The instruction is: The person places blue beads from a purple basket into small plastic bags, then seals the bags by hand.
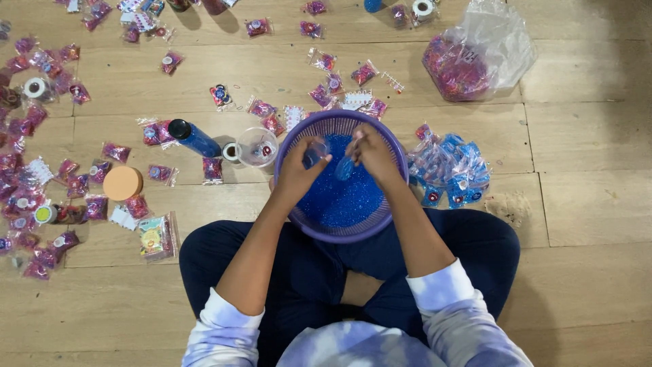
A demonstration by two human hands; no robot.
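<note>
The small clear pouch [316,153] is thin, glossy plastic, pinched in your left hand [297,173] above the near-left part of the basin's blue fill; your grip there is closed on its edge, thumb against fingers. The basin [394,204] is a round purple plastic basket with a ribbed, slotted wall, resting on the wooden floor against your crossed legs, and it holds a bed of fine, sparkling blue grains [343,200]. Your right hand [375,155] curls over the far-right side of the fill, fingers bent down around a small blue-tinted piece [345,167] just beside the pouch; you cannot tell exactly what that piece is. Both forearms angle inward from pushed-up white sleeves, wrists bent over the rim. Just right of the basin lies a heap of filled blue packets [451,173], shiny and crinkled. To the left stand a clear round cup [257,146] and a blue cylinder bottle with a black cap [193,138], with a flat orange disc [123,183] farther out. Pink glittery packets [68,197] scatter across the planks, and a large clear bag of pink material [475,58] sits at the far right.
</note>
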